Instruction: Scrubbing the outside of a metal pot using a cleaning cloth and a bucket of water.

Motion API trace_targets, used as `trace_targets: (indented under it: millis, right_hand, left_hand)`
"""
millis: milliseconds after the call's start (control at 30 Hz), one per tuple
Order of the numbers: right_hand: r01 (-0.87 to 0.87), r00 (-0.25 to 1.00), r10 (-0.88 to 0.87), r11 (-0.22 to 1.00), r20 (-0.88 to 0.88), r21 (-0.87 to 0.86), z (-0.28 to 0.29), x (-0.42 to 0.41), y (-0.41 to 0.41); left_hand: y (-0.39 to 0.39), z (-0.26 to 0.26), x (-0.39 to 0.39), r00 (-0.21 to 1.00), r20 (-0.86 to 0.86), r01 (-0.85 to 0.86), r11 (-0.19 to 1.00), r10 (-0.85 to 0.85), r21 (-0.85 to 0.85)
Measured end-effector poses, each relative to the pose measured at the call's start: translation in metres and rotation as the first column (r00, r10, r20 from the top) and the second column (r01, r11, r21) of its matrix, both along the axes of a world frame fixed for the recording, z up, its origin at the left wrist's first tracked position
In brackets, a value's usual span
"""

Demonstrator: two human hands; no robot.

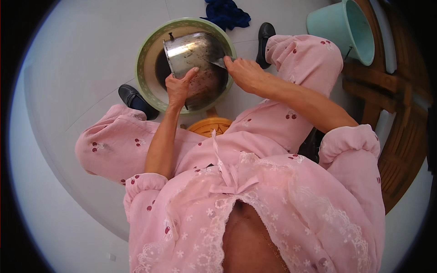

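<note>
A metal pot [201, 65] with dark, sooty stains lies tilted on its side in a green-rimmed basin [141, 70], which stands on the floor between my feet. My left hand [179, 87] grips the pot near its rim, with the thumb on the outer wall. Dark liquid partly shows in the basin behind the pot. In my right hand [244, 72] is a metal blade [219, 62], probably a knife or scraper, with its tip against the stained wall near the pot's base. My fingers hide its handle.
Beyond the basin a dark blue cloth [227, 14] lies on the tiled floor. A light turquoise bucket [327, 22] is tipped at the upper right, beside brown wooden furniture [403, 150]. An orange-brown wooden stool [209, 126] shows between my legs.
</note>
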State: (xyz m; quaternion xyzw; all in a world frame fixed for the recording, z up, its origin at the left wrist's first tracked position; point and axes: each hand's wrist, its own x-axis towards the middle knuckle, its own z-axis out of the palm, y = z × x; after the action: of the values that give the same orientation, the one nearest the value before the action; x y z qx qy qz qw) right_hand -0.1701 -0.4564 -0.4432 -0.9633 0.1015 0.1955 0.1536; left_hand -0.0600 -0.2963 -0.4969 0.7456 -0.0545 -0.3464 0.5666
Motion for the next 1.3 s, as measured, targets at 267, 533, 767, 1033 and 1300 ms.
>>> trace_targets:
  millis: [267, 533, 767, 1033, 1300]
  right_hand:
    - [-0.019, 0.998, 0.025, 0.995, 0.059, -0.101, -0.002, 0.007, 0.003]
    - [-0.021, 0.998, 0.029, 0.993, 0.062, -0.117, -0.005, 0.005, 0.006]
    - [-0.003, 0.996, 0.007, 0.999, 0.094, -0.043, 0.001, 0.014, -0.001]
    - [0.032, 0.995, -0.029, 0.999, 0.095, -0.034, 0.000, 0.014, -0.001]
    - [0.032, 0.993, -0.030, 0.999, 0.111, -0.020, -0.005, 0.026, -0.005]
  left_hand:
    - [-0.006, 0.013, -0.004, 1.000, -0.025, 0.000, 1.000, 0.000, -0.030]
    - [-0.005, 0.011, -0.007, 0.999, -0.042, -0.035, 0.999, 0.034, -0.027]
    - [0.001, 0.003, -0.004, 0.996, -0.084, -0.015, 0.997, 0.009, -0.074]
    - [-0.004, 0.008, -0.005, 0.996, -0.065, -0.058, 0.996, 0.053, -0.073]
    - [0.000, 0.004, -0.001, 0.999, 0.017, 0.045, 0.999, -0.045, 0.025]
